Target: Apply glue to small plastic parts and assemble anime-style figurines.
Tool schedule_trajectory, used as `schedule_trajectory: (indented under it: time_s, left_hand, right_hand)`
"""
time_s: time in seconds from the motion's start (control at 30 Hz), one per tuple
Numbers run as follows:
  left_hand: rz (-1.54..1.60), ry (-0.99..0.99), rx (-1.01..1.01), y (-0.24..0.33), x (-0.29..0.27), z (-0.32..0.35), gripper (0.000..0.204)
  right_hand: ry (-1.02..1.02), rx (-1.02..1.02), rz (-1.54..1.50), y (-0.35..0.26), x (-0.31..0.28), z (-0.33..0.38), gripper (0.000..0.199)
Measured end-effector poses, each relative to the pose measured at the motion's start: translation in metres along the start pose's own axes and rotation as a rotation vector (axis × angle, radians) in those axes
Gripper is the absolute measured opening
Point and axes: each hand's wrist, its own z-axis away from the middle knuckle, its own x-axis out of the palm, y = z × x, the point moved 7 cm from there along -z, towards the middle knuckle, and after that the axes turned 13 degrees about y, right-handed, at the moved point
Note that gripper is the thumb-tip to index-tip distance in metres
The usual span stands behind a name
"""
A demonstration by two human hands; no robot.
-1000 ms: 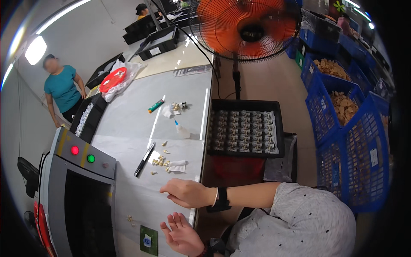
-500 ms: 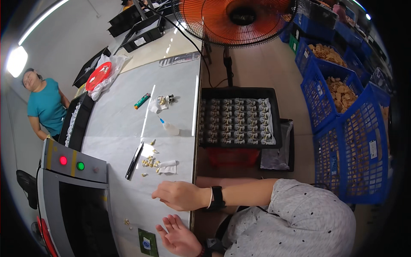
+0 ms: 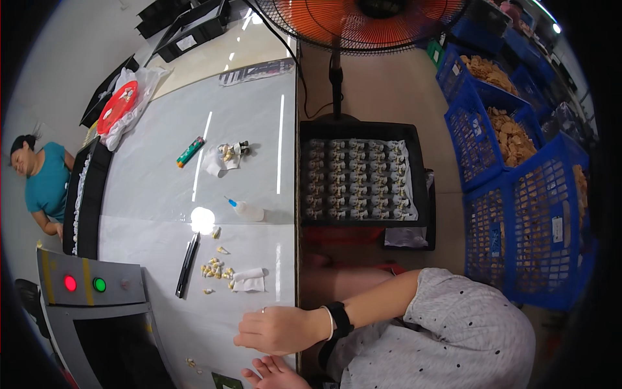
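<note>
My right hand [image 3: 278,330] is palm down at the table's edge, fingers together and curled under. The fingertips are hidden, so any held thing cannot be made out. Below it in the picture, my left hand [image 3: 278,375] lies palm up with fingers apart, holding nothing and partly cut off. Small yellow-white pieces [image 3: 217,269] are scattered near my right hand, beside a folded white tissue [image 3: 249,280]. Past them rest a slim black tool [image 3: 188,266], a squeeze bottle [image 3: 248,210] with a blue needle tip, a small figurine [image 3: 233,152] on tissue, and a green tube [image 3: 190,152].
A black tray [image 3: 422,175] of figurines in rows sits beside the table, near a standing fan [image 3: 350,26]. Blue crates [image 3: 518,227] of tan pieces are stacked beyond. A grey machine [image 3: 97,285] with red and green lights borders the table; a person [image 3: 48,175] is behind.
My view has shifted, so the table things appear lower and further left. Both hands sit lower in the picture, the left partly leaving it. My right fingers look more tucked under.
</note>
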Motion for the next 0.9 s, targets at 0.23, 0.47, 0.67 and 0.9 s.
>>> schedule_trajectory:
  time_s: [0.23, 0.47, 0.67, 0.9]
  left_hand:
    - [0.113, 0.060, -0.078, 0.000, -0.007, -0.007, 0.040]
    - [0.033, 0.068, -0.149, 0.006, -0.028, -0.012, 0.039]
    - [0.377, 0.131, -0.359, -0.001, -0.014, -0.005, 0.030]
    - [-0.322, 0.466, -0.480, -0.018, -0.039, -0.033, 0.032]
  right_hand:
    - [-0.087, 0.122, -0.109, 0.005, 0.002, -0.009, 0.016]
    - [-0.253, 0.289, -0.135, 0.000, 0.015, -0.019, 0.011]
    - [-0.358, 0.388, 0.054, -0.013, 0.026, 0.001, 0.014]
    - [-0.198, 0.662, 0.208, -0.097, -0.044, 0.014, 0.020]
